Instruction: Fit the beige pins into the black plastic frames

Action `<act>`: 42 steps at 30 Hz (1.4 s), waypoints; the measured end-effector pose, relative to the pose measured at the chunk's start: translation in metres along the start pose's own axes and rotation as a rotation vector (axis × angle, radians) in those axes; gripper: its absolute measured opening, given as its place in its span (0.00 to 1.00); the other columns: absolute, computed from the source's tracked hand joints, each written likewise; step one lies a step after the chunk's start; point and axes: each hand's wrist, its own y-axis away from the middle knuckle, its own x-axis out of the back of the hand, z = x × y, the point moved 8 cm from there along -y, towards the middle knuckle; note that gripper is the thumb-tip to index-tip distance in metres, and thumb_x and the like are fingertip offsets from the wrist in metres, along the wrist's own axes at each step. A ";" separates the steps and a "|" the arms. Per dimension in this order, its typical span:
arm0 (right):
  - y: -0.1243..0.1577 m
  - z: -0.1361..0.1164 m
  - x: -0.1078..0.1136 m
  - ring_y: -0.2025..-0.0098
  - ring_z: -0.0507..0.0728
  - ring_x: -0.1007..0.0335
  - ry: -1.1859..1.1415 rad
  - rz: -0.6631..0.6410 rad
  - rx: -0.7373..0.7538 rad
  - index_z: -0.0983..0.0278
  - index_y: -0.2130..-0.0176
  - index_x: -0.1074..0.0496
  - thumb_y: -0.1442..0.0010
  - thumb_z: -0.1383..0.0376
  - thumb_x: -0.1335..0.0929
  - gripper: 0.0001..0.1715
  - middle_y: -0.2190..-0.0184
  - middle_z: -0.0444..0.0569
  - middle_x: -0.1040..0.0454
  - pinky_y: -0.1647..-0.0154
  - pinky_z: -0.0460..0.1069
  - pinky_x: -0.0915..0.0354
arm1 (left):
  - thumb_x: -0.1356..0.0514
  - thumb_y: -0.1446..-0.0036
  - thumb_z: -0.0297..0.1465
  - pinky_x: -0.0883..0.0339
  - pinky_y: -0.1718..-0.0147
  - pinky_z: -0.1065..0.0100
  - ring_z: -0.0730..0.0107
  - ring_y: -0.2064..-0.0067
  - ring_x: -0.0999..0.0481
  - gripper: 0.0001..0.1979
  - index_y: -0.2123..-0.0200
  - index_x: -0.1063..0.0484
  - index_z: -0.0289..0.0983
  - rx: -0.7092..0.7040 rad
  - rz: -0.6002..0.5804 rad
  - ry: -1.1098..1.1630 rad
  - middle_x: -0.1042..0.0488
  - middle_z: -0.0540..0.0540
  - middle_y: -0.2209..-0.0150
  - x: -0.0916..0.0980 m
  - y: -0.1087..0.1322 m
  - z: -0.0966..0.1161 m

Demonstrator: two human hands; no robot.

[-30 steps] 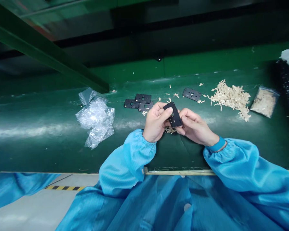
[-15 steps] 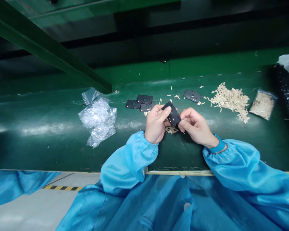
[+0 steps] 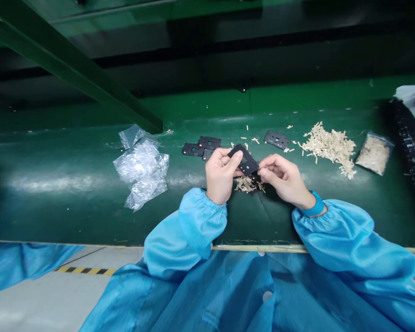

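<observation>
At the green bench (image 3: 90,212), your left hand (image 3: 220,177) clamps the black plate (image 3: 250,165) above loose strips (image 3: 245,185); your right hand (image 3: 284,177) pinches closed at the plate's right corner (I cannot tell on what).

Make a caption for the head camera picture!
Left hand holds black plate, right hand at its edge; pale bits nearby.

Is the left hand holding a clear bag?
No, the left hand holds a black plate, and the crumpled clear bags lie apart on the green table.

The left grip (image 3: 220,174) holds a black plate (image 3: 252,164) near beige strips (image 3: 245,185).
</observation>
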 end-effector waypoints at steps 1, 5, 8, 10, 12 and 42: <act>-0.001 0.001 0.002 0.71 0.52 0.31 -0.003 0.006 -0.015 0.62 0.59 0.27 0.35 0.54 0.29 0.14 0.69 0.45 0.27 0.69 0.48 0.34 | 0.28 0.50 0.42 0.23 0.76 0.72 0.71 0.72 0.18 0.20 0.61 0.30 0.38 -0.030 0.014 -0.025 0.18 0.48 0.68 0.002 -0.001 0.002; -0.002 0.001 0.005 0.74 0.50 0.33 0.018 0.063 -0.023 0.63 0.63 0.28 0.34 0.53 0.30 0.15 0.72 0.44 0.27 0.71 0.47 0.35 | 0.29 0.48 0.41 0.25 0.78 0.74 0.72 0.72 0.19 0.18 0.62 0.30 0.38 -0.113 0.044 -0.100 0.18 0.49 0.69 0.005 0.000 0.005; -0.001 0.000 0.003 0.76 0.50 0.36 0.034 0.112 -0.023 0.62 0.66 0.30 0.37 0.51 0.28 0.18 0.77 0.41 0.31 0.74 0.46 0.38 | 0.29 0.47 0.40 0.25 0.78 0.75 0.72 0.72 0.19 0.17 0.63 0.30 0.38 -0.134 0.054 -0.134 0.19 0.50 0.69 0.004 0.002 0.004; 0.000 0.001 0.001 0.76 0.49 0.38 0.027 0.124 -0.030 0.62 0.67 0.31 0.39 0.51 0.26 0.19 0.77 0.40 0.33 0.76 0.46 0.40 | 0.29 0.47 0.39 0.25 0.77 0.75 0.72 0.72 0.19 0.16 0.63 0.30 0.38 -0.130 0.069 -0.149 0.19 0.50 0.69 0.005 0.004 0.004; 0.000 0.003 -0.002 0.76 0.49 0.38 0.013 0.114 -0.041 0.62 0.66 0.31 0.40 0.52 0.26 0.19 0.76 0.40 0.32 0.76 0.46 0.40 | 0.29 0.47 0.40 0.25 0.77 0.75 0.71 0.71 0.18 0.17 0.62 0.30 0.38 -0.121 0.084 -0.147 0.18 0.49 0.69 0.006 0.004 0.003; 0.035 -0.049 -0.010 0.62 0.56 0.18 0.705 0.479 0.649 0.62 0.55 0.19 0.39 0.72 0.27 0.12 0.62 0.51 0.16 0.60 0.50 0.22 | 0.31 0.44 0.37 0.21 0.68 0.72 0.70 0.64 0.16 0.18 0.62 0.38 0.39 0.092 0.097 0.191 0.17 0.46 0.61 -0.010 0.019 -0.006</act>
